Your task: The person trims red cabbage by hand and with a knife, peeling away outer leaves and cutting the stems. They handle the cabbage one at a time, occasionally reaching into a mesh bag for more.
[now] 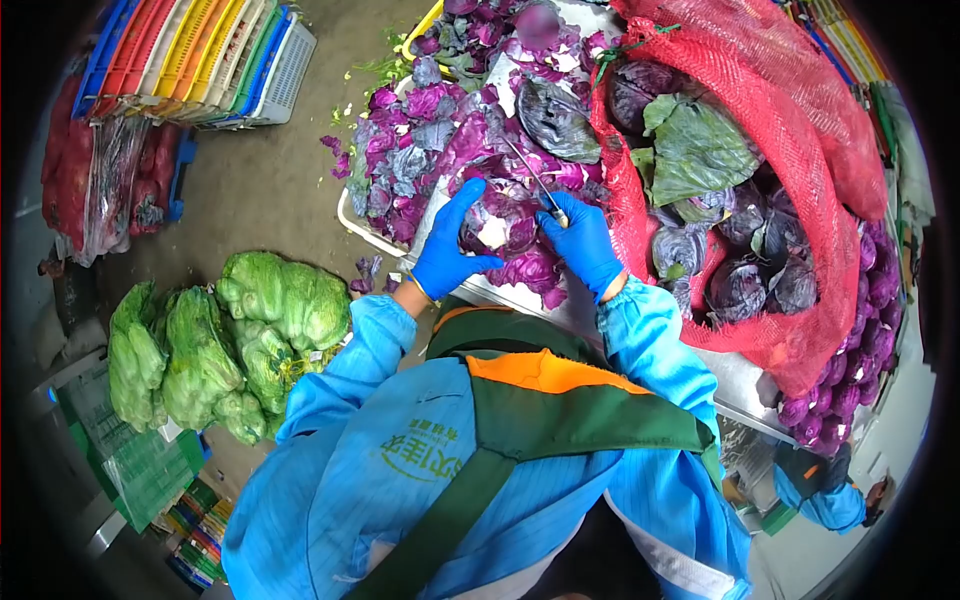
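My left hand (446, 245), in a blue glove, cups the near left side of a trimmed red cabbage (508, 222), thumb and fingers apart around it. A pale cut spot shows on this cabbage. My right hand (583, 243), also gloved in blue, grips a knife (528, 168) whose thin blade points up and left over the cabbage. Loose purple leaves (430, 150) are heaped around and beyond both hands. A darker whole cabbage (556, 122) lies just past the blade.
A red mesh sack (625, 215) stands open at right, holding several dark cabbages (738, 290) and a green leaf (700, 150). Trimmed cabbages (850, 385) are stacked farther right. Bagged green vegetables (285, 300) and coloured crates (190, 60) are at left. Another person (820, 490) is lower right.
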Demonstrator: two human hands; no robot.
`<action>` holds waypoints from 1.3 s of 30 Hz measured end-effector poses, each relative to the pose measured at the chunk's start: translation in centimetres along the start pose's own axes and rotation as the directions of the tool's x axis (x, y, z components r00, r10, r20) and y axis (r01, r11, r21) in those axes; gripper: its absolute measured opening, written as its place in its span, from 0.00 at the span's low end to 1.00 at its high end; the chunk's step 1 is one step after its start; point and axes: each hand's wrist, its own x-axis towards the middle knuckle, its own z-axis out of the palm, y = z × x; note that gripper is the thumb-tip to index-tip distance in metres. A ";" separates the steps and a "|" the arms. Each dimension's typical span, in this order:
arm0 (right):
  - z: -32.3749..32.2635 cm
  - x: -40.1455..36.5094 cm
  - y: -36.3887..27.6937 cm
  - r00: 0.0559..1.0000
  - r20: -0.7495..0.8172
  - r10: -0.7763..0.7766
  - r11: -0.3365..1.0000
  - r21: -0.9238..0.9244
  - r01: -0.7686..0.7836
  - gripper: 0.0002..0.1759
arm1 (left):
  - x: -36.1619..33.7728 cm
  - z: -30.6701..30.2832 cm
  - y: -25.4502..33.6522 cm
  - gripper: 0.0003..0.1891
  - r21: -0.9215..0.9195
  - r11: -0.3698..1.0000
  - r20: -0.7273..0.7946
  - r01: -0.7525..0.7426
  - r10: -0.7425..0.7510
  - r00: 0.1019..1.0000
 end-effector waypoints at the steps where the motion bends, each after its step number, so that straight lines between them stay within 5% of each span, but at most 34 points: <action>1: -0.2 0.2 0.4 1.000 -0.007 0.000 1.000 -0.001 0.000 0.14 | 0.0 -0.1 -0.2 0.54 0.000 1.000 0.005 -0.005 0.005 1.000; 5: 0.6 1.0 1.0 0.997 -0.073 -0.008 0.984 0.174 0.020 0.09 | 0.1 -0.4 0.2 0.55 0.004 1.000 0.065 0.007 -0.007 0.998; 7: 1.5 1.0 1.8 0.940 -0.137 0.311 0.888 0.395 -0.236 0.10 | 0.2 -0.4 0.5 0.55 0.017 0.999 0.072 0.031 -0.032 0.997; 11: 0.3 1.1 3.4 0.850 -0.008 0.527 0.658 0.636 -0.403 0.16 | 0.2 -0.9 -0.3 0.55 -0.055 0.998 0.100 0.037 -0.032 0.994; 13: -0.2 -0.1 2.3 0.911 0.214 0.353 0.770 0.486 -0.413 0.21 | 0.2 -1.2 -0.3 0.56 -0.238 0.964 0.115 0.122 -0.097 0.989; 14: -0.6 -0.9 -0.9 0.939 0.188 0.288 0.857 0.387 -0.340 0.24 | 0.3 -1.6 -0.2 0.57 -0.221 0.968 0.140 0.122 -0.092 0.986; 15: 1.5 -1.1 1.5 0.996 -0.001 0.090 0.962 0.260 -0.087 0.25 | 0.5 -1.6 -0.2 0.57 -0.223 0.967 0.143 0.120 -0.089 0.986; 17: 0.7 -0.5 0.0 0.990 0.085 0.108 0.991 0.075 -0.115 0.25 | 0.7 -1.8 -0.3 0.57 -0.306 0.937 0.163 0.166 -0.120 0.979; 18: 0.3 -0.3 -0.9 0.990 0.086 0.110 0.990 0.077 -0.117 0.25 | 0.9 -1.6 -1.0 0.56 -0.130 0.987 0.123 0.096 -0.080 0.989; 20: -0.4 0.1 -2.2 0.983 0.143 0.113 0.988 -0.117 -0.096 0.22 | 1.1 -0.4 -0.3 0.56 -0.099 0.990 0.048 0.105 -0.101 0.994; 24: 0.4 0.8 -1.9 0.985 0.119 0.128 0.975 -0.196 -0.103 0.18 | 1.8 0.5 0.6 0.54 -0.027 0.995 -0.061 0.098 -0.100 0.993; 27: 1.5 1.1 0.5 0.994 -0.071 0.080 0.955 -0.282 -0.096 0.16 | 2.0 0.2 0.5 0.54 -0.055 0.991 -0.026 0.121 -0.122 0.992; 29: 1.8 0.9 2.4 0.977 -0.097 0.191 0.980 -0.034 -0.195 0.15 | 2.0 -0.6 0.0 0.55 -0.106 0.984 -0.001 0.141 -0.142 0.990; 33: 1.0 0.1 1.0 0.991 -0.094 0.092 0.978 0.193 -0.072 0.20 | 2.7 -1.4 -0.9 0.54 -0.106 0.985 0.093 0.137 -0.128 0.987; 34: 0.9 -0.1 0.1 0.978 -0.150 -0.148 0.988 0.029 0.154 0.23 | 2.9 -1.5 -0.8 0.54 -0.114 0.983 0.113 0.145 -0.132 0.985; 39: -0.4 0.5 -2.2 0.989 0.060 -0.135 0.969 -0.200 0.144 0.24 | 3.3 -1.9 0.1 0.55 -0.104 0.971 0.179 0.216 -0.196 0.964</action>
